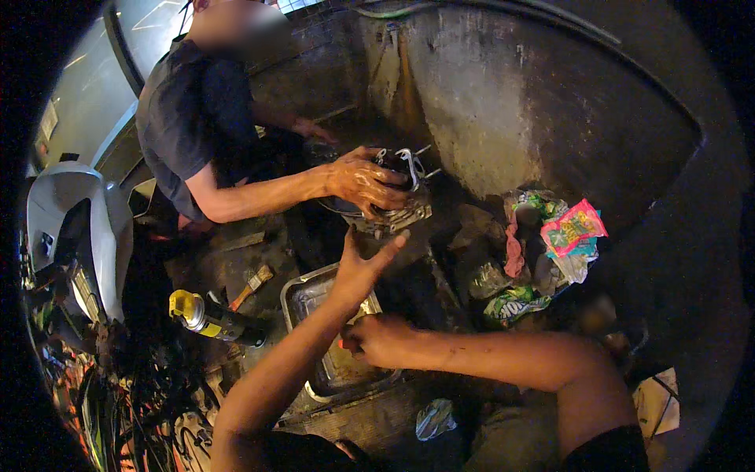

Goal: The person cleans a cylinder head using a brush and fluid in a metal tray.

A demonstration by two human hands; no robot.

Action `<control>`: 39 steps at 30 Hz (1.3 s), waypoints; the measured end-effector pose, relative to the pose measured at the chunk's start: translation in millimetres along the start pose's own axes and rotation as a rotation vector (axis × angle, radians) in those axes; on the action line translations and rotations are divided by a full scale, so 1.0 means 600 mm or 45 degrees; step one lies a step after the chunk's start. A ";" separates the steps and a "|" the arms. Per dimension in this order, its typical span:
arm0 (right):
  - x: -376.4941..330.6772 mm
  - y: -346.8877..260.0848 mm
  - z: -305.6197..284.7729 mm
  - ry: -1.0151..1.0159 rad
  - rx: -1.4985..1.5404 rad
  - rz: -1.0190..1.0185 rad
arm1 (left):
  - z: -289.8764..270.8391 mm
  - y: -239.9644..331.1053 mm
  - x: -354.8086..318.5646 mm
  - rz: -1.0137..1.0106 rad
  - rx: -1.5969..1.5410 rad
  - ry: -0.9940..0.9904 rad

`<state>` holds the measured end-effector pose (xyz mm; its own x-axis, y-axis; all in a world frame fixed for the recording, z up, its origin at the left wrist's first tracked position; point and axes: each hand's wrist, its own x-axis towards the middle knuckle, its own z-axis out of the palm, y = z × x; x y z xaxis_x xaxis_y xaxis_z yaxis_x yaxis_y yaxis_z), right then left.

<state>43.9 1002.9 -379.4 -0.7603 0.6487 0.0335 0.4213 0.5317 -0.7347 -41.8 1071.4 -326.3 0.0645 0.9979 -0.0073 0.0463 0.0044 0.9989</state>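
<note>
My left hand (363, 266) reaches up with thumb and fingers apart, just below a greasy metal engine part (397, 208). Whether it touches the part is hard to tell. A co-worker's hand (366, 182) grips that part from above. Over a metal tray (318, 388), my right hand (381, 340) is closed. A small orange-red bit shows at its fingers, but I cannot make out what it holds. The tray lies below both of my forearms, its inside wet and dirty.
Left of the tray lie a brush (252, 287) and a black spray can (216, 321) with a yellow cap. Crumpled wrappers (554, 244) are heaped at the right. A grey motorcycle panel (118, 228) and tangled cables (102, 393) stand at the left. A stained wall (487, 102) rises behind.
</note>
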 end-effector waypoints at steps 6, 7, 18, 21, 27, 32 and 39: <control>-0.007 0.026 0.015 -0.036 0.150 0.120 | 0.054 0.000 0.026 0.295 0.169 0.367; -0.008 0.036 0.021 -0.022 0.168 0.149 | 0.057 -0.005 0.036 0.296 0.167 0.365; -0.042 0.016 0.017 0.077 0.191 0.036 | 0.074 -0.053 0.092 0.397 0.136 0.576; -0.048 0.026 0.024 0.073 0.241 0.004 | 0.064 -0.071 0.108 0.432 0.161 0.454; -0.058 0.002 0.001 0.098 0.241 -0.103 | 0.037 -0.126 0.118 0.576 0.462 0.454; -0.059 0.018 0.009 0.112 0.131 -0.137 | 0.069 -0.080 0.094 0.523 0.058 0.256; -0.058 0.023 0.018 0.127 0.278 -0.073 | 0.112 0.006 0.070 0.290 -0.268 0.080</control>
<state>70.8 981.6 -398.0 -0.7228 0.6771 0.1380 0.2539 0.4460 -0.8583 28.2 1108.8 -326.1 -0.0123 0.9768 0.2140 -0.1700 -0.2130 0.9622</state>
